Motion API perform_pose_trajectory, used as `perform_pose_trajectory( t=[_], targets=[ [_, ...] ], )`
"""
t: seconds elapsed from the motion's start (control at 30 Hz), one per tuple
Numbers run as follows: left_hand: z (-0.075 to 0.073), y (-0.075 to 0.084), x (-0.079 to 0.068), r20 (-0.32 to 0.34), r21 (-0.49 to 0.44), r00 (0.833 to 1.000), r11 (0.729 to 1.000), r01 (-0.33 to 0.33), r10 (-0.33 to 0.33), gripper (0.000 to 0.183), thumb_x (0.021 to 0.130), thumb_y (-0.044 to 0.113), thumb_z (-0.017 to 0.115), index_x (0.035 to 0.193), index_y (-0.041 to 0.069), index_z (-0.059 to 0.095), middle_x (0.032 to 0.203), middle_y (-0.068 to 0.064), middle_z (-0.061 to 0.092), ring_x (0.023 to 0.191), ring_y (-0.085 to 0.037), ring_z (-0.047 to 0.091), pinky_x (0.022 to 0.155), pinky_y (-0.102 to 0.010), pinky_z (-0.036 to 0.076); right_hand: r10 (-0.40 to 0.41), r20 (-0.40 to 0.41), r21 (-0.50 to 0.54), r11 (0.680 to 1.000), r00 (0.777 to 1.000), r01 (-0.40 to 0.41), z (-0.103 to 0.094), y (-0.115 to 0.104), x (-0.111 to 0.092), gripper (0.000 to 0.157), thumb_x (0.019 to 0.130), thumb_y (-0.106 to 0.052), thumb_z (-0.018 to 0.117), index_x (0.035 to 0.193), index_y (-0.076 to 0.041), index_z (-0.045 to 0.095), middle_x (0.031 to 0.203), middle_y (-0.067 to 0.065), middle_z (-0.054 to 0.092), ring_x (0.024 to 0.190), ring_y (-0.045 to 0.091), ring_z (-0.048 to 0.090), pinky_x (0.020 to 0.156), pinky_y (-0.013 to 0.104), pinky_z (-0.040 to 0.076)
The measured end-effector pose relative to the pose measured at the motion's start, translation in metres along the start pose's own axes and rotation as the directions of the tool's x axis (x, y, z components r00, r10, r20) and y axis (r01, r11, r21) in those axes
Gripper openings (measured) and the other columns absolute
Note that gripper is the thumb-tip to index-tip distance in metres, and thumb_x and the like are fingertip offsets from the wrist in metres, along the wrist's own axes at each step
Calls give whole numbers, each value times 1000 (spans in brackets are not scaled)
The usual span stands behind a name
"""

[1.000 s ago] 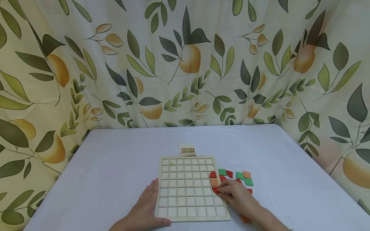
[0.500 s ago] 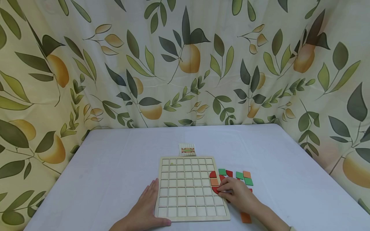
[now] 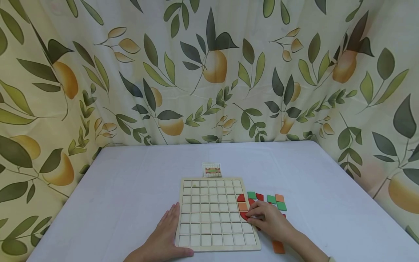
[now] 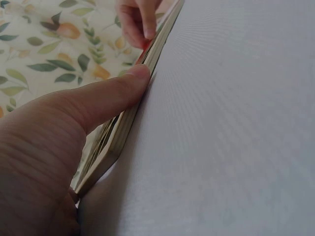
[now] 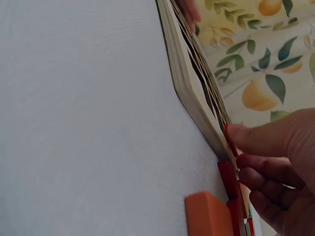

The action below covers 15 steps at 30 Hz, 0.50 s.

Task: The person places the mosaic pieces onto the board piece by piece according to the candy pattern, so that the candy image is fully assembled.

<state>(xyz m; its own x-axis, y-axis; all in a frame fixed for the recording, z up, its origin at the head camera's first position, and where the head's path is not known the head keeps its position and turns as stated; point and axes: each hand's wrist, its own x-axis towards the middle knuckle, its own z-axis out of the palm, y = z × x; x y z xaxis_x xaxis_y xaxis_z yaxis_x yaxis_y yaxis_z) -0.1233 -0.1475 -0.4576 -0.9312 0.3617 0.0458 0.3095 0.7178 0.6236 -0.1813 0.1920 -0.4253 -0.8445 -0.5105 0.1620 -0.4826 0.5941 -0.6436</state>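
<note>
A pale wooden grid board [image 3: 209,218] lies on the table in the head view. My left hand [image 3: 163,231] rests along its left side with straight fingers, its thumb [image 4: 115,93] against the front edge in the left wrist view. At the board's right side my right hand [image 3: 270,218] pinches a rounded red tile [image 3: 243,216] between thumb and curled fingers; part of the tile is hidden by them. Just beyond it in the same column sit an orange square tile [image 3: 242,206] and another rounded red tile [image 3: 240,198].
Right of the board lie several loose tiles, among them a green square [image 3: 281,206] and an orange piece [image 3: 278,247] nearer the front. A small pattern card [image 3: 212,170] touches the board's far edge. Behind the white table [image 3: 131,182] hangs a leaf-and-fruit curtain [image 3: 209,91].
My right hand has shifted slightly at the board's right edge, baring more of the orange piece in front, and stays at the red tile. The left hand has kept still.
</note>
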Motion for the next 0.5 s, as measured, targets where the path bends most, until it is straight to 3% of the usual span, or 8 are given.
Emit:
perform_pose_trajectory(
  t=[0.2,0.3,0.43,0.5],
  targets=[
    [1,-1,1,-5,15,1000,1000,-9,9,131,61,72,65,144,-5,1,151,-18,5,138,-29,2,98,-11,-15,71,-4,-17,997,997,-71,-4,5,-1,12,82,-27,70,93,-22,70,91,-13,58,84,7,53,73,25,49],
    [1,-1,1,-4,16,1000,1000,-5,5,132,60,73,65,144,-5,0,151,-18,5,138,-29,2,98,-11,-16,99,-36,49,994,994,-98,-9,11,0,16,81,-32,70,93,-22,70,93,-11,60,86,9,54,74,26,49],
    [1,-2,1,1,20,1000,1000,3,-3,132,59,75,63,145,-4,-1,152,-17,4,138,-28,1,98,-11,-16,116,-84,146,984,990,-103,-15,23,6,18,80,-26,72,95,-16,71,92,-4,63,80,12,55,69,24,50],
    [1,-2,1,0,27,1000,1000,0,0,132,60,75,63,145,-4,0,152,-16,4,138,-28,1,98,-11,-16,119,-101,138,985,988,-105,-16,29,7,18,79,-22,73,95,-14,71,90,-3,63,77,11,55,69,23,50]
  ],
)
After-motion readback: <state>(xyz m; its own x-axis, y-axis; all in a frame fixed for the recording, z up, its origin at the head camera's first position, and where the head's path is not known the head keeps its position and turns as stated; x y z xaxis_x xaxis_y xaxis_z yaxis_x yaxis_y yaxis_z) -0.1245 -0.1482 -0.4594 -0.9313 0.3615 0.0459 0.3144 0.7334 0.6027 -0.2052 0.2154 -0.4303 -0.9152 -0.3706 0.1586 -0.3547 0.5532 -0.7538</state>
